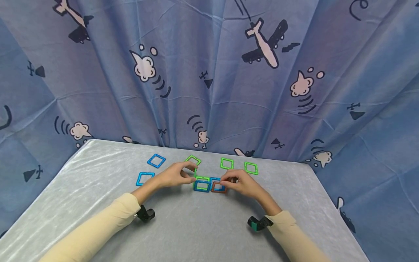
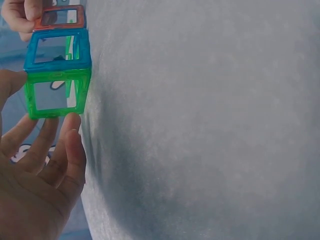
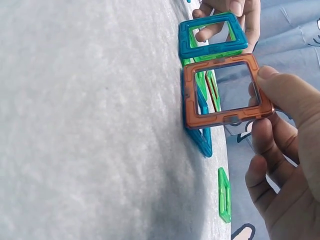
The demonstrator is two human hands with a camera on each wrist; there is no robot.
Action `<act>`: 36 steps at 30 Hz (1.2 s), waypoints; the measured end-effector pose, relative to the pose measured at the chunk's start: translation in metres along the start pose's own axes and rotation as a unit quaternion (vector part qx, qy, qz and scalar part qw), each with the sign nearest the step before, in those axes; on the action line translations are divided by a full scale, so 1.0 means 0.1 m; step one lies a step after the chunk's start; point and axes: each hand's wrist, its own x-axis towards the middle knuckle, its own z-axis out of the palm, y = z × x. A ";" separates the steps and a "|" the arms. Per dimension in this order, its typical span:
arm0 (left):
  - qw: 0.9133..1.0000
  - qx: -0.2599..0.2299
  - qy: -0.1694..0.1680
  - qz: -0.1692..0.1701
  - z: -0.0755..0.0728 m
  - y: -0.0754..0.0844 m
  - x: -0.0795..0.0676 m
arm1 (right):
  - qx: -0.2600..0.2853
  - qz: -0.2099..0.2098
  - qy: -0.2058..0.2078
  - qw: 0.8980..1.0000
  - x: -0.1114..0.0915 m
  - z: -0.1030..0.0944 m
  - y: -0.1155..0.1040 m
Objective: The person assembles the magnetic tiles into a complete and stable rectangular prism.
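Right hand [image 1: 240, 182] pinches the orange square [image 3: 190, 95] at its edge, probably so it won't tip. Left hand [image 1: 175, 175] grips the blue-green cube [image 2: 58, 75] beside it, steadying it I guess. Loose green squares [image 1: 251, 163] lie farther back.

- The surface [image 1: 196, 233] is pale grey with a soft sheen.
- Two blue square frames [image 1: 147, 173] lie apart at far left.
- Two green square frames [image 1: 227, 159] lie near the back edge, right of centre.
- A blue-and-green block of frames [image 1: 202, 181] stands in front.

A blue airplane-print curtain [image 1: 226, 120] backs a pale table [image 1: 196, 229].
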 end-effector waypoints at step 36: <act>1.000 0.012 0.006 -0.010 0.01 0.02 -0.01 | 0.037 -0.008 0.032 0.999 -0.04 0.08 0.11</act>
